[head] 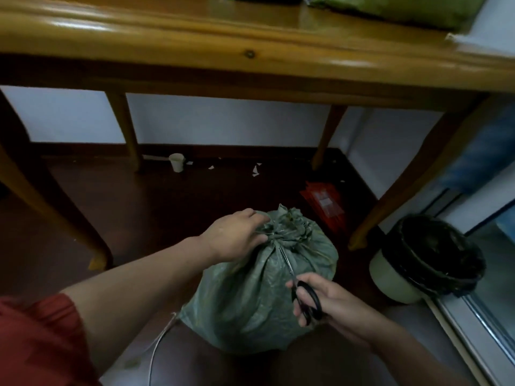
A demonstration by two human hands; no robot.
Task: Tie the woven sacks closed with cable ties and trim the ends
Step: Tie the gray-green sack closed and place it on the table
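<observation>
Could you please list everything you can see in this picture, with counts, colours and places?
woven sack: one, grey-green, on the floor at centre, neck gathered
scissors: one pair, black handles, blades pointing at the sack's neck
table: one, brown wood, above and behind the sack
bag: one, green, on the tabletop, far right
paper cup: one, white, on the floor by a table leg
paper scraps: a few, white, under the table
packet: one, red, on the floor behind the sack
bin: one, pale with black liner, right of the sack
left hand: grips the sack's neck
right hand: holds the scissors' handles
</observation>
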